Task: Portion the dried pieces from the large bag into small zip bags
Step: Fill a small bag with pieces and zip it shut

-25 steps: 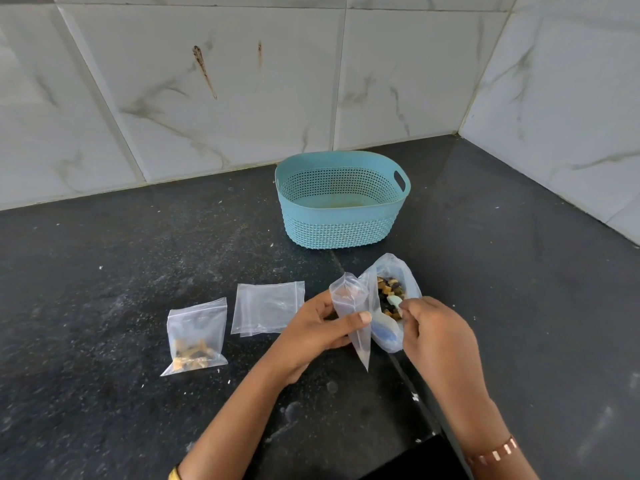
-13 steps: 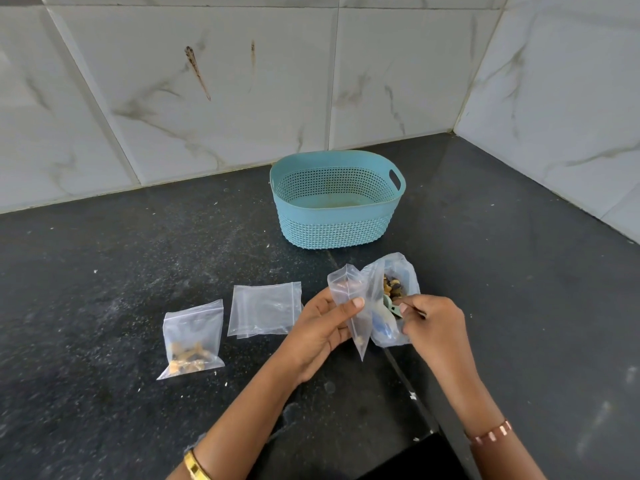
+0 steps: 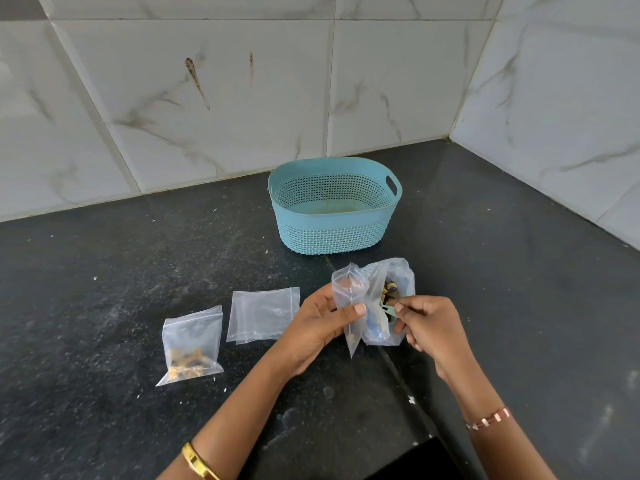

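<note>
My left hand [image 3: 320, 325] holds a small clear zip bag [image 3: 349, 299] upright, its mouth open at the top. Right beside it stands the large clear bag [image 3: 398, 278] with brown and dark dried pieces [image 3: 390, 289] inside. My right hand [image 3: 427, 323] pinches the handle of a small light-green scoop [image 3: 388, 310], whose bowl reaches into the large bag. A filled small zip bag [image 3: 192, 344] with yellow-brown pieces lies flat at the left. An empty small zip bag [image 3: 263, 315] lies between it and my left hand.
A teal perforated plastic basket [image 3: 334, 233] stands behind the bags on the black stone counter [image 3: 121, 265]. Marble-tiled walls meet in a corner at the back right. Crumbs are scattered on the counter. A dark object [image 3: 429, 459] lies at the bottom edge.
My right hand has shifted a little at the large bag's mouth, the scoop still in it. The left hand keeps holding the small bag. The view has tilted slightly.
</note>
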`<state>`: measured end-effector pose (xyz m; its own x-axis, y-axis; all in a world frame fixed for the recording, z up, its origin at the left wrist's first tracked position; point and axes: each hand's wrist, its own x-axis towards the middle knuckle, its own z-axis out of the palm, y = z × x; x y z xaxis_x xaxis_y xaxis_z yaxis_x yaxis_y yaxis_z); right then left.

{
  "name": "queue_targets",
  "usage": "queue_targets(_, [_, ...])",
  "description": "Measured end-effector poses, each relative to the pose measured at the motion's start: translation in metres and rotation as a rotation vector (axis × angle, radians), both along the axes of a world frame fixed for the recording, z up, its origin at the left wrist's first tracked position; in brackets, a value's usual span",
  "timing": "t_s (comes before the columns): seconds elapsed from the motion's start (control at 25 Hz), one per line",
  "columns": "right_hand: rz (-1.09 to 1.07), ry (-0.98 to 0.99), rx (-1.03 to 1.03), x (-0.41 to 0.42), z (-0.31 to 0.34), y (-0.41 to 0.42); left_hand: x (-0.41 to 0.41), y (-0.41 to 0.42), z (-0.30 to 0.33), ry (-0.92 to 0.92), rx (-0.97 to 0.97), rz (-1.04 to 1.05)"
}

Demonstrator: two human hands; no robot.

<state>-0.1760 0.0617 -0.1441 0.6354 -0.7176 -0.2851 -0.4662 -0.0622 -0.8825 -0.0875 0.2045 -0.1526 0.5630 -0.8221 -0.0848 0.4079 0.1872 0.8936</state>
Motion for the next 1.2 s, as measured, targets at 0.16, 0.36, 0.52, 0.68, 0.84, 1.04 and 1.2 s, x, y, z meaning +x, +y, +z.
queue_targets(0.16, [-0.107,-0.059,0.24,0.003,-0.001,0.0,0.005,0.001,-0.001,-0.079,0.043,0.024])
queue_targets(0.36, [-0.171,-0.118,0.453,0.0,-0.003,-0.005,0.008,0.005,-0.005,-0.209,0.131,0.019])
queue_targets(0.52, [-0.19,-0.14,0.462,-0.003,-0.002,-0.01,0.009,0.006,-0.008,-0.256,0.162,0.029])
queue_targets(0.68, [-0.19,-0.138,0.409,-0.005,0.002,-0.011,0.011,0.009,-0.01,-0.312,0.213,0.055])
queue_targets(0.84, [-0.181,-0.147,0.37,-0.007,0.004,-0.013,0.013,0.012,-0.016,-0.447,0.284,0.071])
queue_targets(1.04, [-0.159,-0.2,0.315,-0.011,0.019,-0.011,0.012,0.009,-0.018,-0.515,0.303,0.117])
queue_targets(1.2, [-0.035,-0.286,0.161,-0.012,0.038,0.0,0.013,0.008,-0.021,-0.519,0.304,0.121])
